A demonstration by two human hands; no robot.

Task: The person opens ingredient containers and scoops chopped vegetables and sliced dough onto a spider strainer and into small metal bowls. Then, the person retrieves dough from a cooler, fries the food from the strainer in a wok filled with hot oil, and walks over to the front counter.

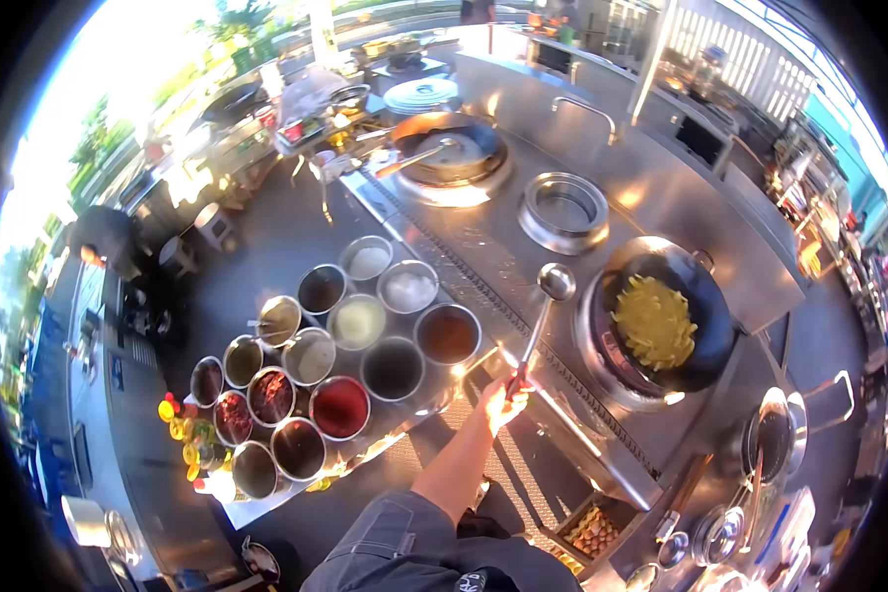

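The handle of a metal ladle [555,282] is in one hand [506,403], which reaches forward from a dark sleeve at the bottom centre; it appears to be my left hand. The ladle's round bowl is raised over the steel counter, apart from the wok. Yellow-green food [653,323] lies in a dark wok [712,340] on a round burner to the right. Left of the ladle stand several round containers of seasonings, among them a red sauce [339,407], a brown liquid [448,333] and a white substance [408,288]. My other hand is not visible.
Another wok [454,148] with a wooden-handled tool sits at the back, beside an empty burner ring [563,213]. Strainers [770,434] and utensils lie at the lower right. A tray of small brown pieces [594,533] is near my body. A person [109,242] is at the far left.
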